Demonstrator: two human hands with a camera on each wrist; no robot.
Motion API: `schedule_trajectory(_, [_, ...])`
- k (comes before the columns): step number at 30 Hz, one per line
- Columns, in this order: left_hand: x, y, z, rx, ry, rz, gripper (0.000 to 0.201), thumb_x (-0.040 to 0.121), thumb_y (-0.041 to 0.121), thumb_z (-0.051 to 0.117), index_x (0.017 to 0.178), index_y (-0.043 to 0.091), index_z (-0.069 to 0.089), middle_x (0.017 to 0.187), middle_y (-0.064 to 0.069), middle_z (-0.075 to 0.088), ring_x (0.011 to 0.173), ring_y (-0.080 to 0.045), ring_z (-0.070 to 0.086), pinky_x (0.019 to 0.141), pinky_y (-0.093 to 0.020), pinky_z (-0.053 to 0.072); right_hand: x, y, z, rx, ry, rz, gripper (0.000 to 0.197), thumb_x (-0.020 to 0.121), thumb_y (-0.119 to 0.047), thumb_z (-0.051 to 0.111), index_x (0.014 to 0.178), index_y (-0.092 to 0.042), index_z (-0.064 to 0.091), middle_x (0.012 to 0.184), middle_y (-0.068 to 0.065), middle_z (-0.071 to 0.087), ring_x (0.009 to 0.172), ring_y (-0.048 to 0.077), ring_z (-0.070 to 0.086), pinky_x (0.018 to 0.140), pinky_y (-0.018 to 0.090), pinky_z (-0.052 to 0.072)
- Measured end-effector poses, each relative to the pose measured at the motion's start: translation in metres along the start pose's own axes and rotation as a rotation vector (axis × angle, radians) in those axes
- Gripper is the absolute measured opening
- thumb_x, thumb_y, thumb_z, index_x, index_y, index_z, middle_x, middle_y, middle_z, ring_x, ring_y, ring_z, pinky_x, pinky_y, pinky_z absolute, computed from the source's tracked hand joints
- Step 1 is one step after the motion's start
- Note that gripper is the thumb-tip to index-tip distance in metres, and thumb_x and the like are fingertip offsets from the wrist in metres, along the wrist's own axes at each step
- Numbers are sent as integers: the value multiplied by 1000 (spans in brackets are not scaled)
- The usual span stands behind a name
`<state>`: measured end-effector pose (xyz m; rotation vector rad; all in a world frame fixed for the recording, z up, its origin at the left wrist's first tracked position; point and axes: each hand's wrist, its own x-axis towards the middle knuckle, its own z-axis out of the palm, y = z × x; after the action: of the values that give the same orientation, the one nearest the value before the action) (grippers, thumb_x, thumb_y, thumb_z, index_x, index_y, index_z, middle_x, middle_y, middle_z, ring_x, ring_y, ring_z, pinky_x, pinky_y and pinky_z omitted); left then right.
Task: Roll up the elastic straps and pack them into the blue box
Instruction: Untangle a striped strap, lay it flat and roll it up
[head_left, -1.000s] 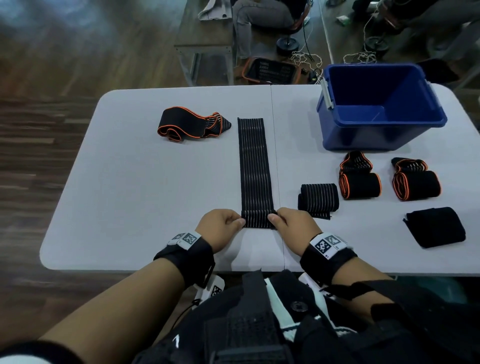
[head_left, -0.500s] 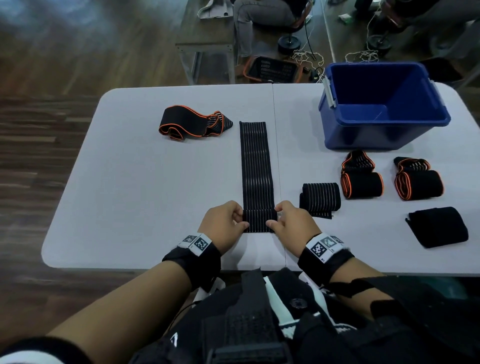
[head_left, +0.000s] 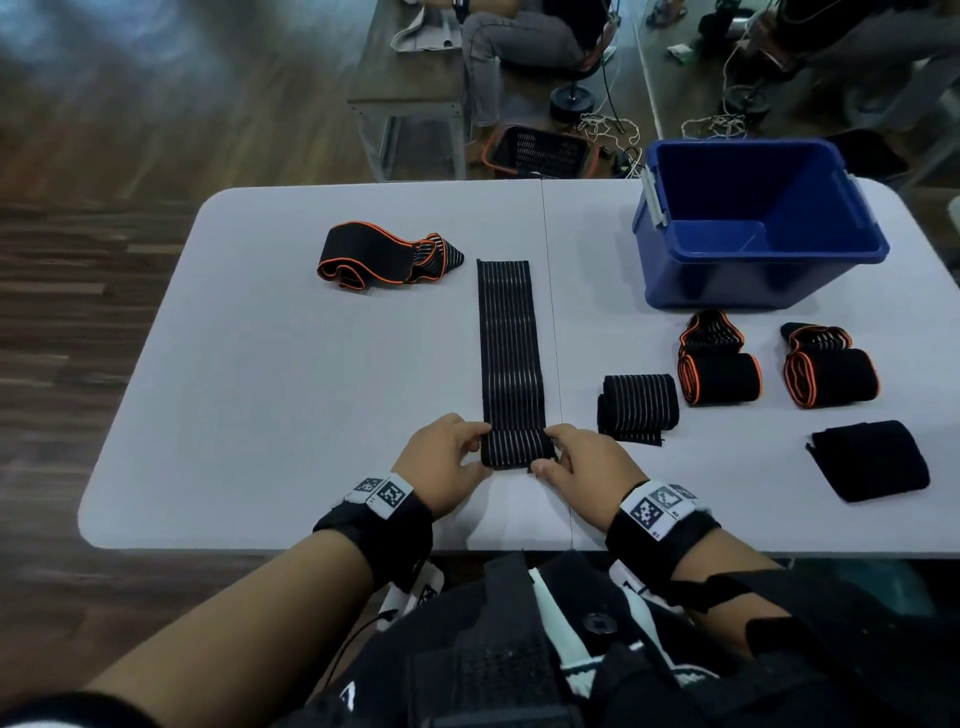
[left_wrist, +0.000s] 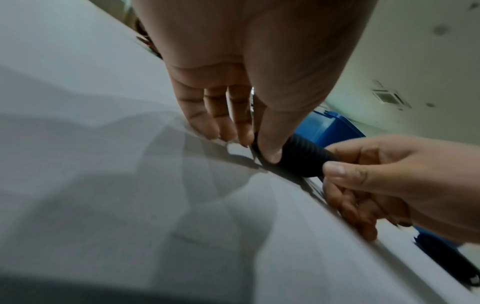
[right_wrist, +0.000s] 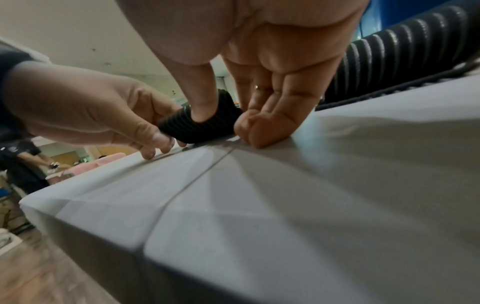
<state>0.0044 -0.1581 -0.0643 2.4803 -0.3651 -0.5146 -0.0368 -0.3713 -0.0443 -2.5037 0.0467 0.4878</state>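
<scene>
strap: long black elastic strap with thin white stripes (head_left: 509, 353) flat on white folding table (head_left: 270, 395), near end rolled, left of blue plastic box (head_left: 753, 228)
left hand (head_left: 447, 462): pinching roll's left end
right hand (head_left: 587, 467): pinching roll's right end

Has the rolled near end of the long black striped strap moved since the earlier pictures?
Yes. The rolled near end has crept away from the white table's near edge, towards the blue plastic box, as both hands roll it.
</scene>
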Motion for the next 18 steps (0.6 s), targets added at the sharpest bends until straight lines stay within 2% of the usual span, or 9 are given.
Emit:
schedule_trajectory(2, [0,2,-3,-44,17,-37,26,91,31,67,116,25,72,88,9,60,83,-10,57,72,-21,38,2,3,0,32,6,33,28,97,-40,54,109,-17,63,92,2,66,90,21,62,76,31,47])
schedule_trajectory(4, [1,2,-5,-113,27,-95,20,95,36,64,104,23,77,79,12,64,74,-2,57,64,-13,36,4,5,2,54,12,59,29,99,-41,49,96,-17,64,84,-2,64,82,19,60,70,29,43])
schedule_trajectory(6, [2,1,-6,-181,42,-170,22,93,41,67,91,22,79,71,14,67,68,3,58,60,-12,37,6,6,3,69,17,71,32,101,-40,46,89,-16,64,79,-2,63,79,18,59,69,30,44])
schedule_trajectory(10, [3,-1,-5,-258,52,-275,35,87,50,71,71,19,76,71,3,74,67,-9,66,62,-23,48,5,5,5,49,11,81,36,102,-36,44,85,-12,66,81,3,67,80,20,61,75,34,49])
schedule_trajectory(12, [3,0,-4,-250,43,-287,41,87,53,70,68,16,75,70,1,75,66,-12,66,64,-26,51,5,4,5,42,9,96,35,101,-36,44,85,-12,65,81,2,67,80,20,61,75,34,50])
schedule_trajectory(14, [2,0,-3,-238,23,-284,44,87,54,69,67,16,74,70,0,75,71,-16,69,69,-29,54,5,4,6,70,42,128,26,99,-35,48,89,-15,59,79,0,64,78,19,60,72,35,50])
schedule_trajectory(16, [1,2,-4,-222,8,-275,45,88,54,67,68,15,74,70,0,75,73,-17,70,72,-31,55,3,3,7,95,89,123,16,97,-34,53,100,-18,50,81,-1,63,75,17,61,69,35,51])
schedule_trajectory(18, [0,4,-5,-189,-3,-254,46,90,52,65,68,13,74,70,-1,74,73,-18,69,73,-32,54,1,1,8,92,82,70,25,95,-33,58,113,-21,45,90,-1,66,77,16,62,72,34,51])
